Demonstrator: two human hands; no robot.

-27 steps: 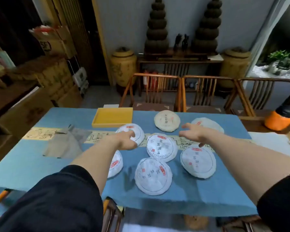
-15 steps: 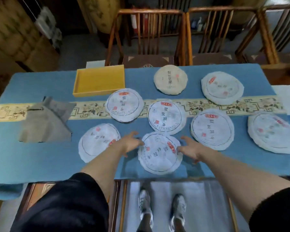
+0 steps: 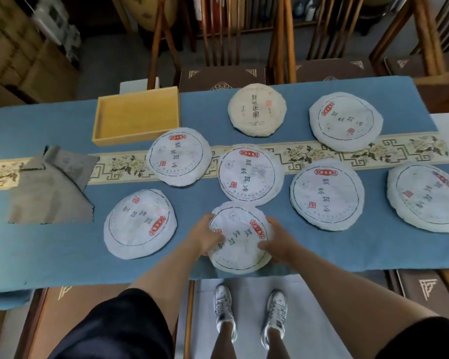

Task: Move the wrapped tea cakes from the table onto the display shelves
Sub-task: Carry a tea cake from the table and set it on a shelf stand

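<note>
Several round tea cakes in white paper wrappers lie on the blue tablecloth (image 3: 49, 255). The nearest tea cake (image 3: 240, 237) sits at the table's front edge. My left hand (image 3: 206, 235) grips its left rim and my right hand (image 3: 276, 242) grips its right rim, thumbs on top. Other cakes lie to the left (image 3: 140, 224), behind it (image 3: 250, 174), at back left (image 3: 179, 156), to the right (image 3: 327, 194), at far right (image 3: 425, 196), at back right (image 3: 345, 120), and a cream-wrapped cake (image 3: 257, 110) lies at the back. No display shelves are in view.
A shallow yellow tray (image 3: 136, 115) stands at back left. A grey cloth (image 3: 52, 185) lies on the left over the patterned runner (image 3: 309, 154). Wooden chairs (image 3: 218, 35) line the far side; a bench (image 3: 430, 286) and my feet are below the near edge.
Both hands drew back from the far cakes to the nearest tea cake and closed round its two sides. The view tilted down toward the table's near edge.
</note>
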